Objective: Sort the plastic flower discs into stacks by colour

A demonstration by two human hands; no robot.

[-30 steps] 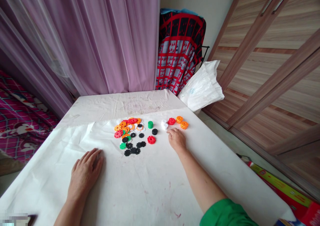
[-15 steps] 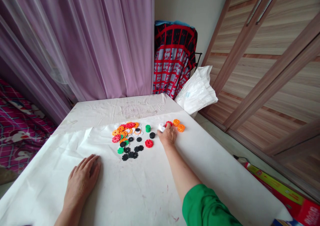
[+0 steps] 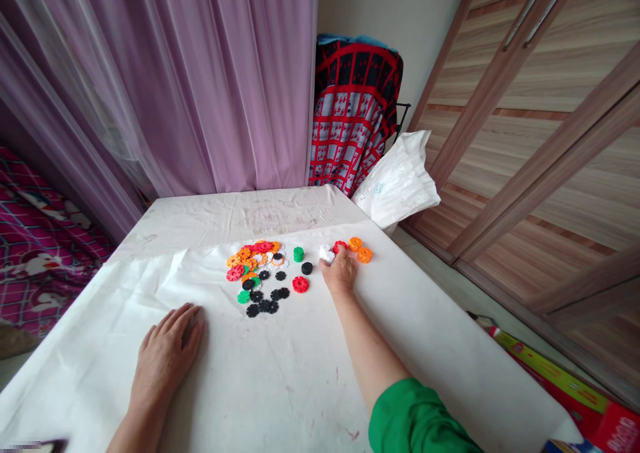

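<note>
My right hand (image 3: 340, 270) reaches to the right part of the table, its thumb and fingers closed around a small stack of white notched discs (image 3: 327, 253). A stack of red notched discs (image 3: 340, 246) touches or nearly touches its fingertips; my fingers partly cover both. Two orange stacks (image 3: 365, 255) stand just to the right. To the left are a green stack (image 3: 299, 254), a black stack (image 3: 307, 267) and a red stack (image 3: 301, 284). Palm down on the cloth, my left hand (image 3: 167, 349) lies with its fingers stretched out, holding nothing.
A loose heap of orange, red and white discs (image 3: 247, 258) and several scattered black discs (image 3: 265, 304) lie mid-table. The table (image 3: 270, 386) wears a white cover. Beyond its right edge are a white bag (image 3: 397, 183), a wooden wardrobe (image 3: 530, 153) and a colourful box (image 3: 565, 379).
The whole view has shifted slightly. My right hand stays at the white stack, with only a slight movement of the fingers. My left hand rests in the same spot.
</note>
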